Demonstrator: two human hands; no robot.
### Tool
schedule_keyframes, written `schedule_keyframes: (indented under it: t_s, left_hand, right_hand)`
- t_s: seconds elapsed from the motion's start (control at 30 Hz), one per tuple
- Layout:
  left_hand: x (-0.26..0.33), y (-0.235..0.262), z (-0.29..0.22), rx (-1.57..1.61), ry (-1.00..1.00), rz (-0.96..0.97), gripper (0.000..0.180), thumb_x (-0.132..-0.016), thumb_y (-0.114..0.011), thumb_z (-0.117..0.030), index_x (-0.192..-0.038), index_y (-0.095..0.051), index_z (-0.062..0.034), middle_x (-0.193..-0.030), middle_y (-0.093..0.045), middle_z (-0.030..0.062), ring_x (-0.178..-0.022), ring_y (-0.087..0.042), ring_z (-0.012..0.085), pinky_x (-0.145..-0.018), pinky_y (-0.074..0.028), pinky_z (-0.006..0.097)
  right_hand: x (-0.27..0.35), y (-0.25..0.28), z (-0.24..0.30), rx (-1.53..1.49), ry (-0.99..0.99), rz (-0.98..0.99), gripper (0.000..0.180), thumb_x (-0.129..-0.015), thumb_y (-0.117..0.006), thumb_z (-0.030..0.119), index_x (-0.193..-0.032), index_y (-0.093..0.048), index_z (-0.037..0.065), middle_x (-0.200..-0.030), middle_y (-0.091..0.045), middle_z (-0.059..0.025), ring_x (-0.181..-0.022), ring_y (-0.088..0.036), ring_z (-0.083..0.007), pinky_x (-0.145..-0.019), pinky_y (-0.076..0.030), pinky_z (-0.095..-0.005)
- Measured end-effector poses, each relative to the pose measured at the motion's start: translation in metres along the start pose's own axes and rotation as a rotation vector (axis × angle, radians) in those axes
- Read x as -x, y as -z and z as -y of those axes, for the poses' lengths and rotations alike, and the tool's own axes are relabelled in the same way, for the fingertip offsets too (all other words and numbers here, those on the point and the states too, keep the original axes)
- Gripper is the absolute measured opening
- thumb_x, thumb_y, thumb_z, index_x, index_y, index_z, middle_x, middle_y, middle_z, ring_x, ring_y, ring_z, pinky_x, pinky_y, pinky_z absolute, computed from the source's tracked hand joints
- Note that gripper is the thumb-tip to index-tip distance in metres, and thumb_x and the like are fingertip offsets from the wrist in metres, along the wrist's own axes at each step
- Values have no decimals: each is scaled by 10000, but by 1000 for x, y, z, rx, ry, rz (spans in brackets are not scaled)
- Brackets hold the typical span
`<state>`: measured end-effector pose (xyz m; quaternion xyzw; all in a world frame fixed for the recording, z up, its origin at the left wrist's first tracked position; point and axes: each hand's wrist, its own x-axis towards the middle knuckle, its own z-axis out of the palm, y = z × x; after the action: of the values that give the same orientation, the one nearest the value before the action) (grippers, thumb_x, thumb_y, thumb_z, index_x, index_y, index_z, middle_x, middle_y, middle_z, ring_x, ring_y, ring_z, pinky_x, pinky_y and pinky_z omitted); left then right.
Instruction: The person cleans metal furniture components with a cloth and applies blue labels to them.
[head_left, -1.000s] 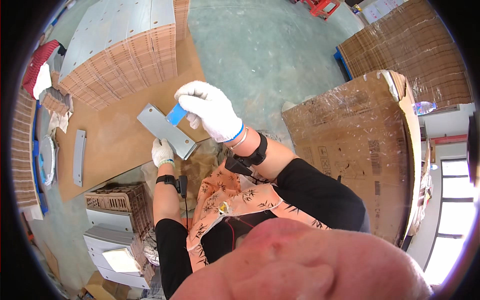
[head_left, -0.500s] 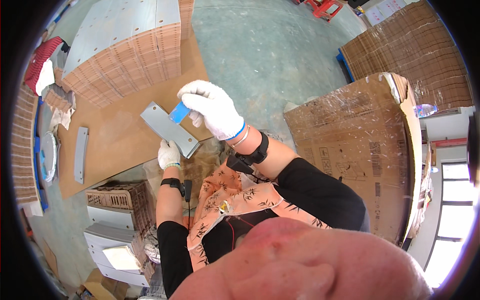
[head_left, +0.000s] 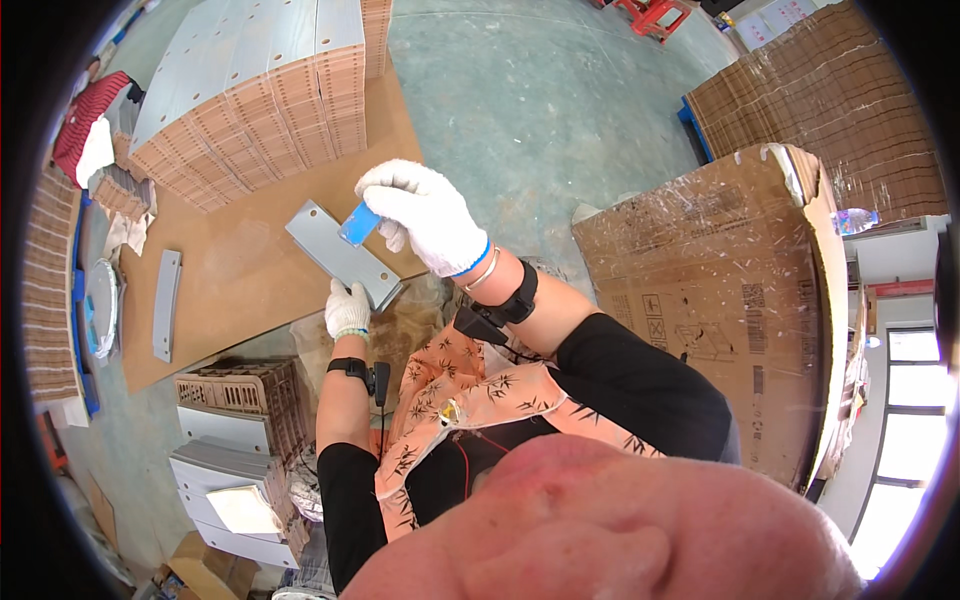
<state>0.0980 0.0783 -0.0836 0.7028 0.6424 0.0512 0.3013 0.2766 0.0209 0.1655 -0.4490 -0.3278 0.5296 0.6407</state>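
A grey panel (head_left: 338, 258) with round holes near its ends lies slantwise at the table's near edge, apparently with another under it. My left hand (head_left: 348, 308), in a white knit glove, touches the panel's near long edge; its fingertips are partly hidden there. Above the panel's far side, my gloved right hand (head_left: 425, 215) pinches a small flat blue piece (head_left: 359, 224), like a scraper or pad. The blue piece overlaps the panel in the picture; whether they touch I cannot tell. A second, curved grey panel (head_left: 168, 305) lies alone farther left on the brown board (head_left: 235, 275).
Tall stacks of grey-topped panels (head_left: 255, 90) stand at the board's far side. A large cardboard box (head_left: 700, 310) is close on my right. Brown crates (head_left: 240, 392) and more stacked panels (head_left: 225, 480) stand at lower left. A red stool (head_left: 655, 17) is far off.
My left hand has shifted slightly right along the panel's edge. The right hand with the blue piece stays nearly still, and the whole view has moved a little.
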Motion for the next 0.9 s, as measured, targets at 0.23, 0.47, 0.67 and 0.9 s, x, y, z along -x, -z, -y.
schedule_keyframes:
  t_s: [0.23, 0.47, 0.67, 0.9]
  left_hand:
    - [2, 2, -2, 26, 4, 17, 552, -944, -518, -397, -1316, -558, 9, -1136, -686, 294, -1063, -656, 461, -939, -506, 523]
    - [-4, 16, 35, 402, -80, -143, 503, -993, -568, -333, -1334, -598, 36, -1309, -652, 230, -1241, -609, 327, -1074, -443, 388]
    - [-8, 51, 78, 1059, -27, -141, 370, -1043, -570, -242, -1309, -640, 6, -1251, -682, 111, -1152, -633, 205, -999, -505, 335]
    - [57, 135, 14, 1171, -223, 259, 369, -1046, -578, -283, -1280, -644, -6, -1120, -713, 97, -982, -681, 183, -865, -562, 326]
  right_hand:
    - [-1, 0, 0, -13, -5, 5, 201, -943, -696, 155, -1093, -674, 23, -882, -666, -22, -634, -590, -62, -514, -483, -196]
    - [1, 2, 7, 63, -41, 80, 233, -904, -741, 132, -1107, -667, 44, -856, -666, -21, -644, -605, -70, -522, -488, -208]
    - [6, -10, 10, 554, -180, 472, 129, -832, -749, 149, -925, -736, 61, -839, -710, 2, -653, -615, -73, -570, -491, -238]
    - [-2, -7, -7, 658, -95, 554, 176, -856, -727, 181, -990, -752, 71, -889, -718, -12, -679, -641, -106, -632, -532, -259]
